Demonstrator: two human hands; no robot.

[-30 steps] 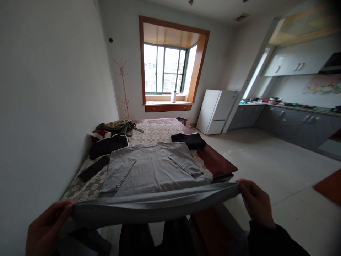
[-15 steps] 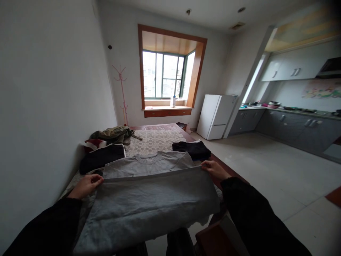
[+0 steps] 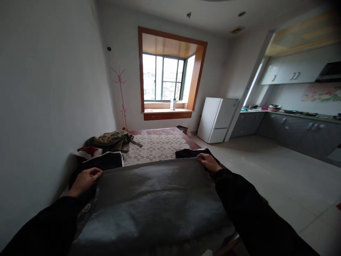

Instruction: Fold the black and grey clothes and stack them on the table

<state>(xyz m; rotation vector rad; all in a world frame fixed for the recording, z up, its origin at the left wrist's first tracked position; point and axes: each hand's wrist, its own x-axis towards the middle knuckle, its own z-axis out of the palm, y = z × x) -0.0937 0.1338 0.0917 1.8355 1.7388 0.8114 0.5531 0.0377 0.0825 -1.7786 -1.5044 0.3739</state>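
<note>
A grey T-shirt (image 3: 160,202) is stretched wide in front of me over the near end of the table. My left hand (image 3: 86,179) pinches the left end of its raised upper edge. At the right end of that edge, my right hand (image 3: 208,162) pinches the fabric too. The cloth hangs down towards me, smeared by motion in its lower part, and its neckline is hidden behind the raised edge. Just beyond my right hand lies a folded black garment (image 3: 183,153), partly covered by the shirt. Another black folded item (image 3: 106,160) with a white edge lies past my left hand.
The table carries a patterned lace cloth (image 3: 154,146). A green-brown bag (image 3: 109,140) and a red and white item (image 3: 89,152) rest at its left, near the white wall (image 3: 53,89). Behind stand a pink coat rack (image 3: 122,92) and a white fridge (image 3: 213,119). Tiled floor (image 3: 255,160) lies to the right.
Both hands have lifted the shirt's held edge and drawn slightly closer together. The collar and sleeves, visible before, are now behind the raised cloth. The view has tilted a little.
</note>
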